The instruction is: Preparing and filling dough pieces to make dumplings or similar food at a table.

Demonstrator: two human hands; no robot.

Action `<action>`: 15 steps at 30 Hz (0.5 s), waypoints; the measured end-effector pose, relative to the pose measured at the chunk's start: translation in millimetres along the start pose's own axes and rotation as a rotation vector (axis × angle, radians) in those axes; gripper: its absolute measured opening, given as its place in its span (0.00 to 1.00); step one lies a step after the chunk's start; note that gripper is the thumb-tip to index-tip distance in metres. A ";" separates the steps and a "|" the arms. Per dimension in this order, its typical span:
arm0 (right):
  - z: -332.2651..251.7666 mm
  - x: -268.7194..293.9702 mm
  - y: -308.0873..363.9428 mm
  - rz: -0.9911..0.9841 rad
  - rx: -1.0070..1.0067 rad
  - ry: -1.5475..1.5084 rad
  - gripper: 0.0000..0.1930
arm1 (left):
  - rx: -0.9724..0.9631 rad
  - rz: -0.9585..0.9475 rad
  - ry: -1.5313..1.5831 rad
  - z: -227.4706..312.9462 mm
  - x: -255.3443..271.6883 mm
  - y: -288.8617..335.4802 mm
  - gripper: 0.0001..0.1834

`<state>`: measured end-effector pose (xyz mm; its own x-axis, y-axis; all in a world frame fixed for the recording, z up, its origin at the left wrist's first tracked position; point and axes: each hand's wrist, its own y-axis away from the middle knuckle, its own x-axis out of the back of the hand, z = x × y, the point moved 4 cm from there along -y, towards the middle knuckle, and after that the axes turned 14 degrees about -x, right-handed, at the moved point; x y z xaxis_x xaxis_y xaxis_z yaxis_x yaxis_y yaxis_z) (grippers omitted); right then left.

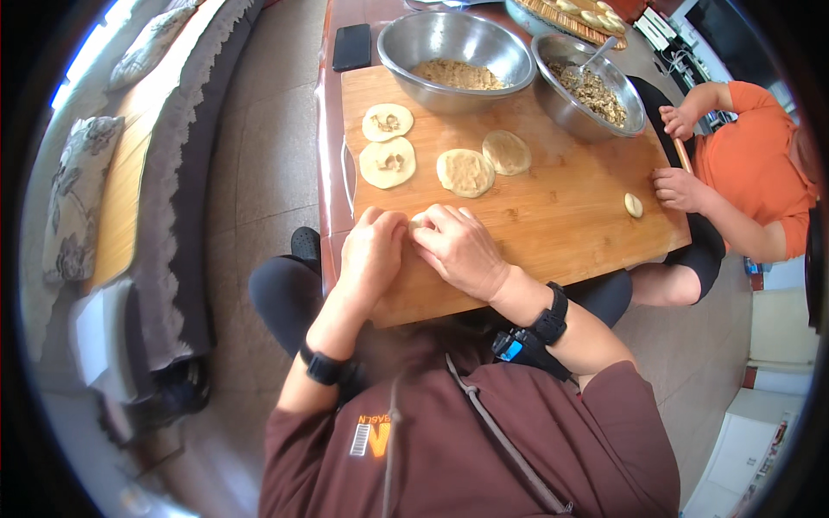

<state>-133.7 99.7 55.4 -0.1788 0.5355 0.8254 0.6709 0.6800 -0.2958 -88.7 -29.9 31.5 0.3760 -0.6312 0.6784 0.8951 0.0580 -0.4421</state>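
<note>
Close to the near edge of the wooden board (570,198), my left hand (371,249) and my right hand (459,249) meet with fingers pinched. A bit of pale dough (416,223) shows between them; the rest of it is hidden by my fingers. Just beyond lie two flat dough rounds with dabs of filling, a nearer one (376,173) and a farther one (376,132). To their right, a dough round spread with beige paste (465,175) touches a second, darker round (508,152).
Behind these stand a large steel bowl (406,47) of crumbly beige filling and a steel bowl (635,119) of chopped filling with a spoon. A phone (351,47) lies far left. At right, a person in orange (747,164) holds a rolling pin (682,155) near a small dough piece (633,205).
</note>
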 end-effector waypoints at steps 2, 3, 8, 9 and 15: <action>4.0 -7.4 0.3 -0.015 0.031 0.047 0.05 | 0.026 -0.037 -0.005 2.8 -2.0 1.9 0.05; 8.3 -7.5 0.4 0.010 -0.041 -0.064 0.04 | 0.052 -0.069 -0.011 2.5 -3.4 2.9 0.05; 17.2 -1.6 -0.9 -0.006 -0.354 -0.397 0.04 | 0.092 -0.077 0.093 1.1 -3.1 6.8 0.05; 16.2 -2.9 -1.5 -0.008 -0.356 -0.396 0.04 | 0.078 -0.074 0.115 2.3 -2.6 6.8 0.05; 19.2 -8.7 -6.4 0.017 -0.497 -0.280 0.06 | 0.088 -0.102 0.191 7.5 -4.1 12.3 0.07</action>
<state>-150.3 100.3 40.9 -0.3039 0.7027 0.6433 0.9210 0.3894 0.0097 -77.4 -20.8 27.7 0.2377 -0.7715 0.5902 0.9469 0.0485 -0.3180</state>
